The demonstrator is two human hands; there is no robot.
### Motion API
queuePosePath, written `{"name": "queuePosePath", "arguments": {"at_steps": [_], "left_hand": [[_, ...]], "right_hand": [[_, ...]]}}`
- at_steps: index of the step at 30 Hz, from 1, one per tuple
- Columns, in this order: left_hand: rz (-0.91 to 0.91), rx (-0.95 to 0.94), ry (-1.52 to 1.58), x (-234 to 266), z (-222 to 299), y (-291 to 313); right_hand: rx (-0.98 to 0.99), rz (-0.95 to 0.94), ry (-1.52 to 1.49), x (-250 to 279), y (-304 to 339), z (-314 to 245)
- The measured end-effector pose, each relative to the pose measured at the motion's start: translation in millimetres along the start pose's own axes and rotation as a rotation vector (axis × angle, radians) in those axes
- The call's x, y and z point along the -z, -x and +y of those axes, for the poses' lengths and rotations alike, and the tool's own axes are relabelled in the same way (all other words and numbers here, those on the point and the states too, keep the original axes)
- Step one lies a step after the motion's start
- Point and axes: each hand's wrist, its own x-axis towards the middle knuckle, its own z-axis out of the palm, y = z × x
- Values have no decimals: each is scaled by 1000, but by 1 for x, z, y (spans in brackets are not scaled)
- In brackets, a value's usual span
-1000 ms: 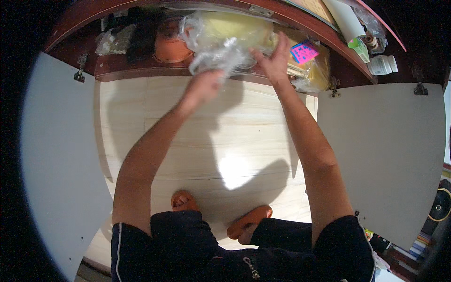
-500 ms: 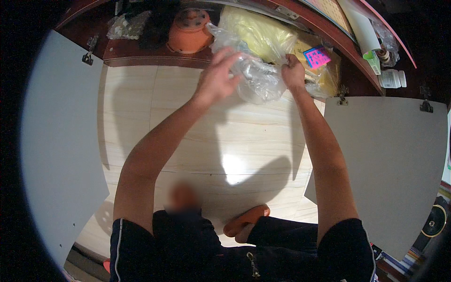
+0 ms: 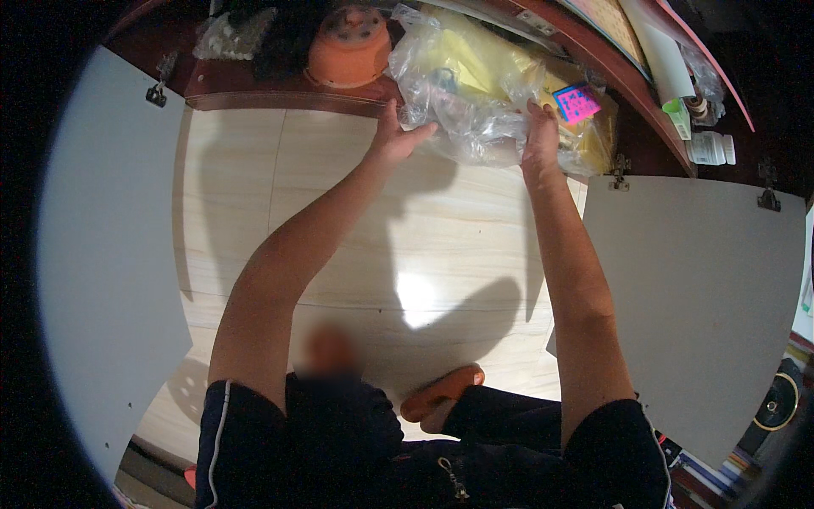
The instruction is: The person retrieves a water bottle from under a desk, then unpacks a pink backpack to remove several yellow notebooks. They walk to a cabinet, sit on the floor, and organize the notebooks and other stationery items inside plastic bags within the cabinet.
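A crumpled clear plastic bag (image 3: 479,127) bulges at the front of the cabinet shelf, with a yellow plastic-wrapped bundle (image 3: 475,64) behind it. My left hand (image 3: 395,140) is at the bag's left end by the shelf edge, thumb stretched toward the bag and fingers apart, holding nothing I can see. At the bag's right end, my right hand (image 3: 541,140) lies against the plastic with its fingers extended; the fingertips are partly lost among the folds. Just right of that hand sits a small pink and blue packet (image 3: 578,103).
An upturned orange flowerpot (image 3: 348,51) stands left of the bag, beyond it a clear bag of pale pieces (image 3: 233,36). Open white doors flank me, left (image 3: 110,229) and right (image 3: 678,297). A white bottle (image 3: 710,148) lies at the upper right.
The clear bag has been pushed farther back onto the shelf and flattened somewhat. My right hand has loosened from its pinch; my left hand has dropped from the bag's top to its left edge.
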Motion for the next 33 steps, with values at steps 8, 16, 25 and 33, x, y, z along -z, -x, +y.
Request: {"name": "queuePosePath", "arguments": {"at_steps": [8,16,25,33], "left_hand": [[-378,362,631,-3,27,-4],[-294,304,638,9,34,9],[-117,289,593,-4,39,0],[49,123,255,-2,72,35]], "right_hand": [[-290,-247,-262,67,-92,-49],[-230,-250,-196,-7,-12,-108],[369,-527,318,-26,53,-103],[1060,-425,1806,-46,63,-45]]}}
